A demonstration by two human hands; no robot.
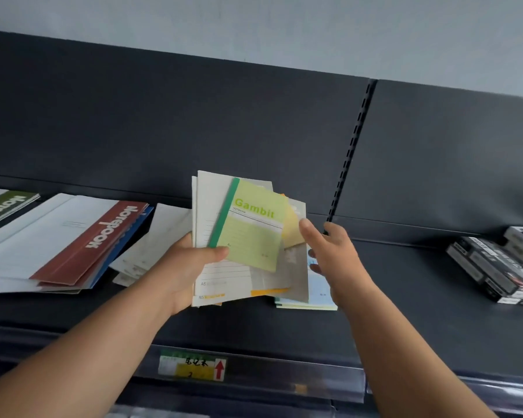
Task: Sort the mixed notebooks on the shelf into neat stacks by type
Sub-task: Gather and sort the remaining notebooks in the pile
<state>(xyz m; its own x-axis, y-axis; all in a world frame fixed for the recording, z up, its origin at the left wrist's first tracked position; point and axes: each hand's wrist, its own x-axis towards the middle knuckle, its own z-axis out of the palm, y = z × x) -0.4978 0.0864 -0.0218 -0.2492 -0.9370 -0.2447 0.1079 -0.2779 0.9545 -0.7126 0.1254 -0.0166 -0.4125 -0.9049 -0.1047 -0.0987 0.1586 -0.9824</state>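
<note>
Head view, left to right. At far left, flat on the dark shelf (pixel 390 282), a green-banded notebook (pixel 5 205), cut by the frame edge. Beside it, a slumped pile of large notebooks (pixel 43 236) with white covers showing, a red-brown cover (pixel 103 239) marked "Notebook" on its right side, a blue cover (pixel 132 229) peeping out beneath. Just right of that pile, a few pale notebooks (pixel 160 236) lying askew on the shelf, partly hidden by the left hand. Lower down, on the front rail, a price label (pixel 191 366) with a red arrow. Left hand (pixel 184 267) raised over the shelf, gripping a fanned bundle of small notebooks (pixel 206 200) by its left edge, thumb across the front, fingers hidden behind. Foremost in the fan, a light-green "Gambit" notebook (pixel 254 227) with a darker green spine, tilted; behind it white lined covers marked A5, a yellow cover (pixel 292 233), a grey cover (pixel 298 279) and, lowest right, a pale-blue cover (pixel 319 289). Right hand (pixel 332 254) at the fan's right edge, thumb laid on the yellow and grey covers, fingertips curled against the pale-blue one, pinching that side. Lower edge of the fan touching the shelf or not: cannot tell. Behind, a dark back panel (pixel 194 116) with a slotted upright (pixel 351 146). Far right, on the shelf, stacked black-and-white boxes (pixel 495 267), well apart from the hands.
</note>
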